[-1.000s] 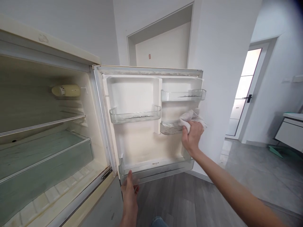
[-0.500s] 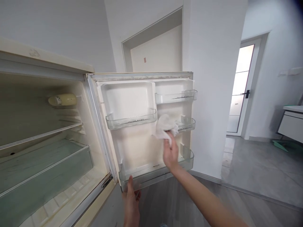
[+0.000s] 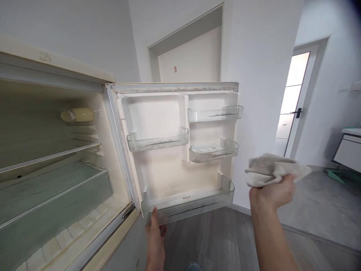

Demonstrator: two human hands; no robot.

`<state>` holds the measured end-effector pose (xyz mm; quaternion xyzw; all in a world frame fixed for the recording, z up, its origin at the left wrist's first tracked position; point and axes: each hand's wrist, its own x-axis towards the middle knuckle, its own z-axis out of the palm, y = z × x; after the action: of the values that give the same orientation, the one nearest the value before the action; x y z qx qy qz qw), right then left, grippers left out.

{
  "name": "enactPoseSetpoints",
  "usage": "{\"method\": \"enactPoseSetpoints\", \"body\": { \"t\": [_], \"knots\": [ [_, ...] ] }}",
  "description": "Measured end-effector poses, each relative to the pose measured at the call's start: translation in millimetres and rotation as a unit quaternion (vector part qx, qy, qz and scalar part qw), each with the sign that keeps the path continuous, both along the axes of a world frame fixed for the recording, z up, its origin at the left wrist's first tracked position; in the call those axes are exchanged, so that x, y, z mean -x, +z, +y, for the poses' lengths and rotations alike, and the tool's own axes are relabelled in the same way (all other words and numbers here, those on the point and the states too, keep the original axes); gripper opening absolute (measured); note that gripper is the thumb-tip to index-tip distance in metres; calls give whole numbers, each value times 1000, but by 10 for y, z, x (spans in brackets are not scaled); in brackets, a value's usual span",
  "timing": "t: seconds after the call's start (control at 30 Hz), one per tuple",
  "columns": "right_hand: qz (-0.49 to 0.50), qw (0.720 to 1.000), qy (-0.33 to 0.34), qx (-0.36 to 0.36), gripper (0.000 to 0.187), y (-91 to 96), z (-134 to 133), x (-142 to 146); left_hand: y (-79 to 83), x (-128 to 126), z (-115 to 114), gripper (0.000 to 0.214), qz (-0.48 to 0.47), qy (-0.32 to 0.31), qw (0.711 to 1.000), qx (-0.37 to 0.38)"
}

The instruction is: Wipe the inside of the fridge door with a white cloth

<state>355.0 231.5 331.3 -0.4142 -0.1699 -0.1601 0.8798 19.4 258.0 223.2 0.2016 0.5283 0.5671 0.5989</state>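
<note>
An open fridge door (image 3: 160, 177) faces me, fitted with several clear plastic shelves. My left hand (image 3: 155, 233) grips the lower left corner of the bottom door shelf (image 3: 194, 205), thumb on its front and fingers underneath. To the right of the door, my right hand (image 3: 272, 192) is closed on a crumpled whitish cloth (image 3: 267, 169), held in the air apart from the door. Brownish dirt shows on the middle right door shelf (image 3: 213, 153), and stains run along the door's top seal (image 3: 175, 89).
At left stands the fridge interior (image 3: 97, 165) with a glass shelf (image 3: 50, 158), a greenish drawer (image 3: 64, 199) and a yellowed lamp cover (image 3: 77, 114). Behind the door are a wall niche (image 3: 194, 56) and a white wall. A glazed door (image 3: 293, 94) and a white cabinet (image 3: 349, 150) stand far right.
My right hand has drawn the cloth away from the middle right door shelf, out to the right of the door. My left hand keeps its hold at the bottom shelf.
</note>
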Motion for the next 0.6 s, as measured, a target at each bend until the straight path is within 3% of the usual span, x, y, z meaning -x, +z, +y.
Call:
{"method": "enactPoseSetpoints", "body": {
  "t": [0.07, 0.13, 0.2, 0.37, 0.5, 0.6],
  "knots": [
    [123, 988, 84, -43, 43, 65, 131, 294, 11, 0, -4, 76, 8, -3, 1000, 10],
    [122, 970, 207, -26, 49, 146, 317, 627, 30, -8, -15, 75, 5, 2, 1000, 7],
    [83, 958, 274, -14, 50, 232, 512, 903, 49, -22, -29, 73, 5, 14, 1000, -2],
    [98, 942, 315, -56, 48, 402, 739, 1295, 42, -31, -22, 68, 29, 8, 1000, -3],
    [172, 904, 379, -95, 44, 462, 668, 1599, -25, -19, 7, 70, 24, 1, 1000, -11],
    [194, 878, 431, -80, 43, 467, 555, 1848, -55, -28, 4, 71, 28, 1, 999, -24]
  ]
}}
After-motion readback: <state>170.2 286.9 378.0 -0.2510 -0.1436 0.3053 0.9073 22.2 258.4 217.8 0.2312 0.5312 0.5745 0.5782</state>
